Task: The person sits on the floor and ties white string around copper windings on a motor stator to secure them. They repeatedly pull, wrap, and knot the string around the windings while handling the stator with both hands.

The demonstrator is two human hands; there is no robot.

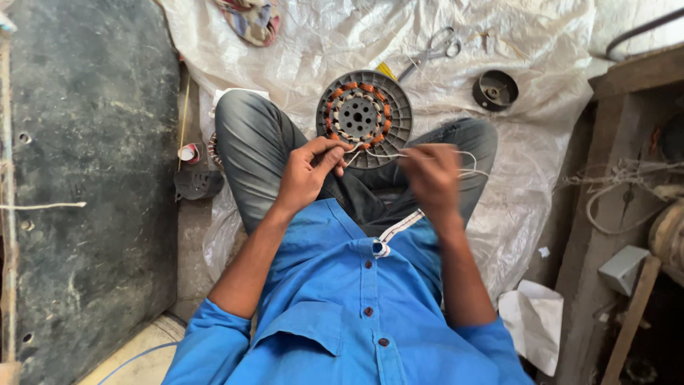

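I sit cross-legged with a round grey motor stator (364, 117) resting between my knees; copper-coloured coils ring its hub. My left hand (308, 173) pinches thin white wires (377, 152) at the stator's near edge. Slightly blurred, my right hand (432, 175) grips the same wires further right, and they trail in a loop past it. Both hands are over my lap, just in front of the stator.
Scissors (433, 50) lie on the white plastic sheet (541, 85) beyond the stator. A dark round cap (494, 90) sits at the right. A small cup (189, 152) and dark part (198, 184) lie left. Wooden bench (627, 185) stands right, dark slab (92, 178) left.
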